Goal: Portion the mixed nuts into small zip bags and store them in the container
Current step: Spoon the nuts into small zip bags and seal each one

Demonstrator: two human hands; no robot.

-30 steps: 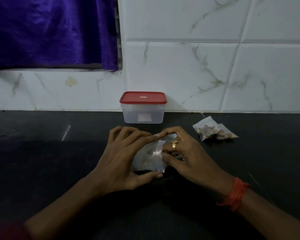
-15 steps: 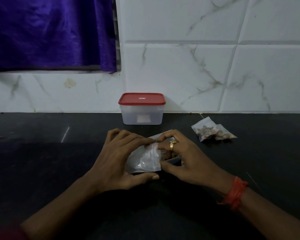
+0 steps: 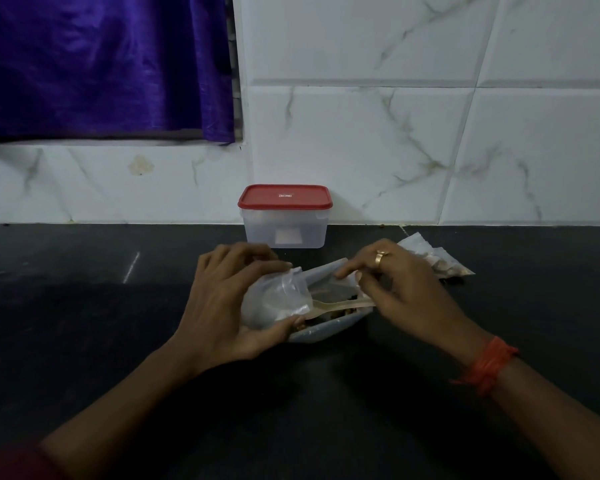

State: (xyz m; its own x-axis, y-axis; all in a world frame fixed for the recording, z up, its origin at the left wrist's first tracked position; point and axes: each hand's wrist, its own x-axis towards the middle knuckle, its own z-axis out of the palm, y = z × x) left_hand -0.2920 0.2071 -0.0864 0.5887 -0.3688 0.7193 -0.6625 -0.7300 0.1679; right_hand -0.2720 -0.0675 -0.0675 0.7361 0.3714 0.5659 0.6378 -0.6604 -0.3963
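Bagging nuts at the counter [image 3: 84, 306].
Left hand [image 3: 222, 306] grip clamps 1 zip bag [image 3: 278, 299]; right hand [image 3: 402, 292], at 3 o'clock, curls over spoon [image 3: 329, 304], perhaps holding it: cannot tell.

The two forearms stretched from the bottom corners toward the middle. The left hand [image 3: 222, 299] showed its back to the camera. Its fingers were curled over the top of a small clear bag [image 3: 278, 299] and the thumb pressed it from below, so it gripped the bag. The right hand [image 3: 399, 289] was near it, palm down, fingers bent, with the tips of thumb and forefinger close together. What they pinched could not be told. A ring [image 3: 380, 258] sat on one right finger and an orange thread [image 3: 489, 367] went round the right wrist.
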